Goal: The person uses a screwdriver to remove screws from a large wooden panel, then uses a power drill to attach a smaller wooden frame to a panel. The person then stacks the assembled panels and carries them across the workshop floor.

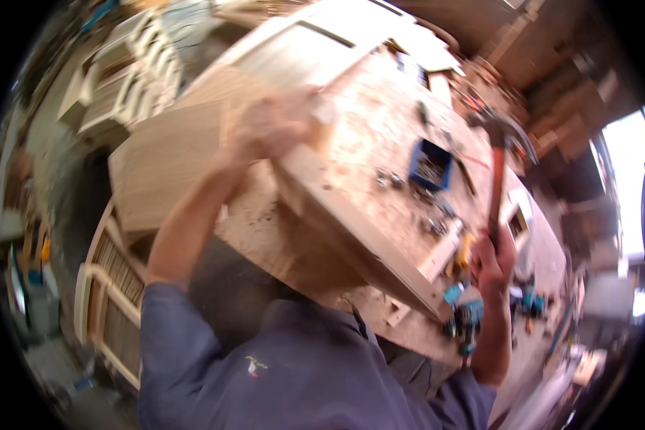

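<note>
My right hand (493, 258) is closed round the lower part of the orange-red handle of a claw hammer (497, 186). The hammer is raised, its metal head uppermost, to the right of the work. A long pale wooden board (365, 236) stands on edge on the workbench (365, 129), running from upper left to lower right, with small dark holes along its top edge. At its far left end, my left hand (276, 129) grips the wood, fingers blurred by motion. A wide wooden panel (168, 161) lies beside my left forearm.
A blue box (414, 163) of small metal parts sits on the bench, loose metal fittings around it. Teal power drills (469, 315) lie near my right forearm. Pale wooden frames (132, 79) stand at the far left; a curved slatted wooden piece (111, 287) is at lower left.
</note>
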A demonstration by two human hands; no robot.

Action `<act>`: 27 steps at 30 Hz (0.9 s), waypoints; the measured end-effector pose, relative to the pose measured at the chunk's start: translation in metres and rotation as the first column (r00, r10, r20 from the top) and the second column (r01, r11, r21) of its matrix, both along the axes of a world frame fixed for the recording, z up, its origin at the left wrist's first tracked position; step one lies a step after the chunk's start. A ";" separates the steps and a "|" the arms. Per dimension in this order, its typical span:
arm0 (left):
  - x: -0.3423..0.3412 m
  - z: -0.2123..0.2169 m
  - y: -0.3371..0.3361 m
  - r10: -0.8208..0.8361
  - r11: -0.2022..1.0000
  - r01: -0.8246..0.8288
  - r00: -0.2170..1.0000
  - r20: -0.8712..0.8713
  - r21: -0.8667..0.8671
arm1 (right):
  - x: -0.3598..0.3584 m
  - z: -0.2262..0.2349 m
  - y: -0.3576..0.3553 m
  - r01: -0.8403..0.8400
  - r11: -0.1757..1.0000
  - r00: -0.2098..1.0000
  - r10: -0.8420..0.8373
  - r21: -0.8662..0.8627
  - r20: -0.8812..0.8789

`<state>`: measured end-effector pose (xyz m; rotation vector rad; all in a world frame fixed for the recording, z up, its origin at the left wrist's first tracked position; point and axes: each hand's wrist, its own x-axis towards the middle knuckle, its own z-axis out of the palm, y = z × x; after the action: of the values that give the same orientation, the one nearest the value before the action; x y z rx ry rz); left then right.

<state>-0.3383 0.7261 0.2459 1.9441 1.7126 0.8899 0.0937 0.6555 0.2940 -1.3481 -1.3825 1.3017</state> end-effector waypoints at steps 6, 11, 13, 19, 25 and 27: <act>0.010 0.012 0.005 -0.157 0.986 0.156 0.987 0.010 0.064 | 0.058 -0.054 -0.024 0.051 0.922 0.855 -0.239 0.385 0.460; 0.008 0.025 0.005 -0.183 0.983 0.182 0.983 0.029 0.025 | 0.099 -0.180 -0.119 0.209 0.948 0.651 -0.318 0.240 0.689; 0.012 0.024 0.009 -0.196 0.981 0.196 0.981 0.005 0.014 | 0.105 -0.209 -0.151 0.241 0.955 0.608 -0.287 0.172 0.740; 0.026 0.028 0.009 -0.155 0.988 0.153 0.985 -0.075 -0.032 | 0.103 -0.277 -0.162 0.208 0.951 0.481 -0.304 0.229 0.822; 0.010 0.014 0.004 -0.021 1.000 0.022 0.995 -0.100 0.016 | 0.146 -0.251 -0.128 0.144 0.869 0.588 -0.460 0.473 0.665; 0.018 0.016 0.005 0.008 1.000 -0.008 0.998 -0.069 0.007 | 0.174 -0.240 -0.112 0.207 0.804 0.573 -0.562 0.558 0.597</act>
<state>-0.3208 0.7312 0.2623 1.9956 1.7593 0.8415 0.2678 0.5430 0.0542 -1.8117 -1.6113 0.0465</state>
